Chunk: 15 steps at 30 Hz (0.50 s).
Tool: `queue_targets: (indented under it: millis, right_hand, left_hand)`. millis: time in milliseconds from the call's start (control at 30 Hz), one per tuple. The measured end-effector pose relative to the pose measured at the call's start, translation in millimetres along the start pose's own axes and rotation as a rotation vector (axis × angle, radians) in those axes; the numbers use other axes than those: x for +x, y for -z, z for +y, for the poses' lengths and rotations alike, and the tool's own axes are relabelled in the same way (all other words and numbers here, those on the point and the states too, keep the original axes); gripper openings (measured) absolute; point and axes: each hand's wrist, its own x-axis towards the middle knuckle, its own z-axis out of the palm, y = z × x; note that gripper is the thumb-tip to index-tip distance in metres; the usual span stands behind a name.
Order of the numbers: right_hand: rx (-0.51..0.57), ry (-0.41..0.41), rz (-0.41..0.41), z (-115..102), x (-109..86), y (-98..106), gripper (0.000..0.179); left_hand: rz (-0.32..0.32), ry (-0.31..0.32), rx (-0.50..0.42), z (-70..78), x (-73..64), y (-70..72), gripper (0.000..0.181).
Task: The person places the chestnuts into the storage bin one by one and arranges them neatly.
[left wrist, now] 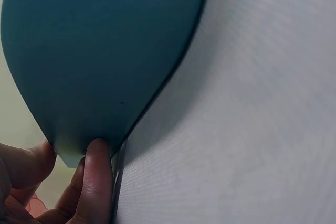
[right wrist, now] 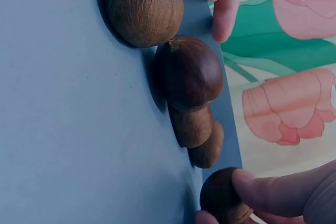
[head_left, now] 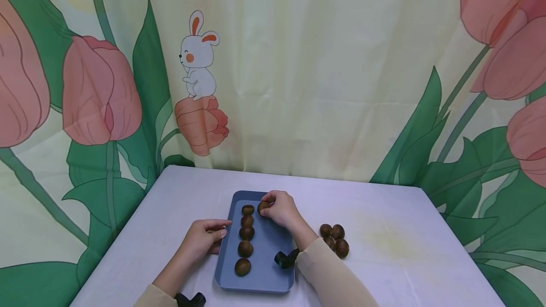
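A blue-grey tray [head_left: 273, 250] lies lengthwise on the table, with several brown chestnuts [head_left: 246, 232] in a column along its left side. My right hand [head_left: 281, 208] reaches over its far end, pinching a chestnut [right wrist: 223, 196] between thumb and fingers beside the farthest one of the column. My left hand [head_left: 200, 239] is at the tray's left edge, fingertips against the rim. In the left wrist view, a finger [left wrist: 95, 182] presses the tray's outer wall [left wrist: 105, 51].
Several more chestnuts [head_left: 341, 248] sit in a cluster right of the tray, partly behind the right sleeve [head_left: 330, 274]. A white cloth [head_left: 396, 231] covers the table. Behind it hangs a curtain [head_left: 307, 70] printed with tulips and a rabbit. Black wrist devices [head_left: 286, 259] show at both wrists.
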Motion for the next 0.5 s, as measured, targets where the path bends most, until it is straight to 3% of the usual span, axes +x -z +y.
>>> queue_targets:
  millis: [500]
  right_hand:
    - [-0.105,0.006,0.011,0.8,0.7,-4.4,0.029]
  left_hand:
    - [0.001,-0.006,-0.013,0.2,-1.5,-0.2,0.028]
